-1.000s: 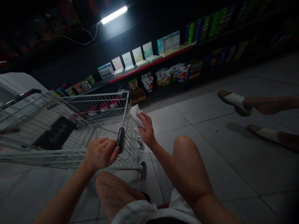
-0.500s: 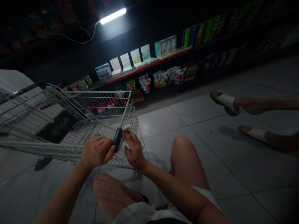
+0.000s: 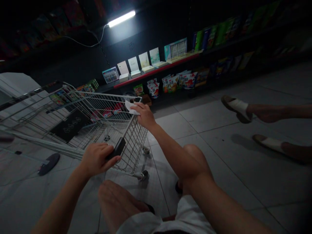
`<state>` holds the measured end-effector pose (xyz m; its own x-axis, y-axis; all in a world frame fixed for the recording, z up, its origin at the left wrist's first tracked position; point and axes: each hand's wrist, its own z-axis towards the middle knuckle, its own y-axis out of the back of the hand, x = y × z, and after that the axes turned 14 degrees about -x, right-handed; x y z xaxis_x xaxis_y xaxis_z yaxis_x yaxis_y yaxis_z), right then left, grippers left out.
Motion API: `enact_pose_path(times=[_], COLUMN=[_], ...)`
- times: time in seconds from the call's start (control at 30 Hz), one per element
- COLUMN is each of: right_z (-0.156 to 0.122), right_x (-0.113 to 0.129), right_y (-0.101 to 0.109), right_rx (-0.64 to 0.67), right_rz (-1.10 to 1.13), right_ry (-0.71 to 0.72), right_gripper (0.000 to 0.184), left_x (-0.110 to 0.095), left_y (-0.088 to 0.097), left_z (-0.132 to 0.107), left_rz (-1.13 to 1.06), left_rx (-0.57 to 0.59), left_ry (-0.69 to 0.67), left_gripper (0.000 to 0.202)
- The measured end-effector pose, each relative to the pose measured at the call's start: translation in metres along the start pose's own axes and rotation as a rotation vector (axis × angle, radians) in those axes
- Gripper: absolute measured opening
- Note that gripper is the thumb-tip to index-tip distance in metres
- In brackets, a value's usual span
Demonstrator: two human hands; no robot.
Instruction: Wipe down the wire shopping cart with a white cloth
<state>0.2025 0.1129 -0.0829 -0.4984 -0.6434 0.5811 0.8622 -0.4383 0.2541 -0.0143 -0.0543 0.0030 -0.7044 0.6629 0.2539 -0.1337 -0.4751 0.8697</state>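
A wire shopping cart (image 3: 140, 135) stands in front of me, its near end by my knees. My left hand (image 3: 97, 159) is closed around the cart's rim at the near left corner, beside a black plastic corner piece (image 3: 118, 148). At the far right corner of the same end, my right hand (image 3: 144, 114) holds a white cloth (image 3: 131, 108) against the top rim. The cloth is bunched under its fingers and partly sticks out past them. Inside the cart, a dark panel with pale drawings (image 3: 70, 124) hangs in the wire basket.
Beyond the cart runs a dark shelf (image 3: 146, 74) with books and bagged goods (image 3: 170, 83). A lit tube lamp (image 3: 122, 19) hangs above it. At right, another person's feet in white sandals (image 3: 237, 105) rest over the tiled floor (image 3: 219, 188). A round dark base (image 3: 48, 164) stands at left.
My right hand has moved with the cloth along the rim, away from me, from the near corner piece to the far corner. My left hand stays on the cart, its thumb now stretched out more.
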Motion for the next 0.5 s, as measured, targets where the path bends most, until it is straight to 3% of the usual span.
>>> enact_pose_path(times=[0.07,0.13,0.23,0.3,0.4,0.5], right_z=[-0.004,-0.028,-0.083,-0.115,-0.147,-0.176], right_x=[0.004,0.024,0.057,0.063,0.038,-0.004], right_y=[0.0,0.001,-0.006,-0.016,-0.036,-0.054], right_rx=[0.003,-0.018,-0.068,-0.101,-0.086,-0.018], right_rz=[-0.012,0.009,0.093,0.135,0.124,0.056], right_ry=[0.0,0.036,0.102,0.114,0.101,-0.025], right_gripper=[0.055,0.057,0.06,0.062,0.06,0.066], left_x=[-0.002,-0.006,-0.015,-0.022,-0.032,-0.036], left_y=[0.006,0.01,0.007,0.001,-0.011,-0.021], left_z=[0.013,0.029,0.056,0.069,0.08,0.081], left_rz=[-0.012,0.048,0.164,0.207,0.278,0.327], left_rx=[0.177,0.324,0.452,0.496,0.487,0.446], left_ry=[0.119,0.225,0.309,0.352,0.423,0.476], left_gripper=[0.041,0.036,0.027,0.024,0.027,0.03])
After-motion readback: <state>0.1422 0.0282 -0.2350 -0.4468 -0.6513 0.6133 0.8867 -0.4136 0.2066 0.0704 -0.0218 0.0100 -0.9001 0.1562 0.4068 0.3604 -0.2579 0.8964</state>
